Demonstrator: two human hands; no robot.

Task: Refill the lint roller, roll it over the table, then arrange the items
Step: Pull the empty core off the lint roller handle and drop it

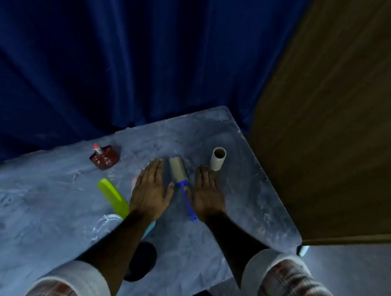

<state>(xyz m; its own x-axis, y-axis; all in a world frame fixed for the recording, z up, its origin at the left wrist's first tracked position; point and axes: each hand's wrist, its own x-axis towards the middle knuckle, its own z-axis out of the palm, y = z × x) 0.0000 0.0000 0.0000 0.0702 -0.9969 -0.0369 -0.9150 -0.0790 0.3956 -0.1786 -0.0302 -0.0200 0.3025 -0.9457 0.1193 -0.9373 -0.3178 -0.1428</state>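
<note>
A lint roller (179, 177) with a brown cardboard-coloured roll and a blue handle lies flat on the grey table (244, 201), handle pointing toward me. My left hand (152, 190) rests palm down just left of it, fingers apart. On the roller's right side my right hand (205, 194) also lies flat and open. Neither hand grips anything. A pale roll (218, 159) stands upright beyond my right hand's fingertips.
A red glass bottle (104, 159) sits at the back left. A yellow-green comb (114, 197) lies left of my left wrist, with a clear glass dish (104, 225) nearer me. Blue curtain hangs behind; a brown panel stands right.
</note>
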